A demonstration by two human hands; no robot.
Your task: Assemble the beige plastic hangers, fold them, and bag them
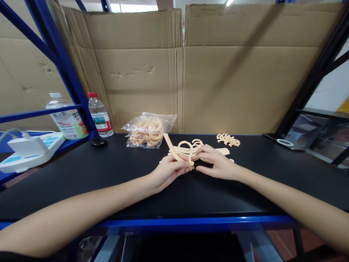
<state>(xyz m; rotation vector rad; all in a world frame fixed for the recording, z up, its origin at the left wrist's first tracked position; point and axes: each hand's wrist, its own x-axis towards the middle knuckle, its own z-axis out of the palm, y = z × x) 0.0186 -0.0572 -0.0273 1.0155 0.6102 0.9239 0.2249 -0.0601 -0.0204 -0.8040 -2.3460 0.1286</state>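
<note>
My left hand (pixel 169 170) is closed around a pale beige plastic hanger piece (pixel 172 147) that sticks up and to the left from my fingers. My right hand (pixel 215 162) meets it from the right, its fingers pinched on the hooked end (pixel 188 147) of the same piece. Both hands rest on the black tabletop (pixel 114 182) near its middle. Just behind them lies a small pile of similar beige hanger pieces (pixel 218 151).
A clear bag of beige plastic parts (pixel 148 131) lies behind the hands. A little heap of small beige hooks (pixel 228 139) sits at the back right. Two bottles (pixel 99 115) stand at the back left beside a white charger (pixel 27 146). Cardboard sheets (pixel 231 72) wall the back.
</note>
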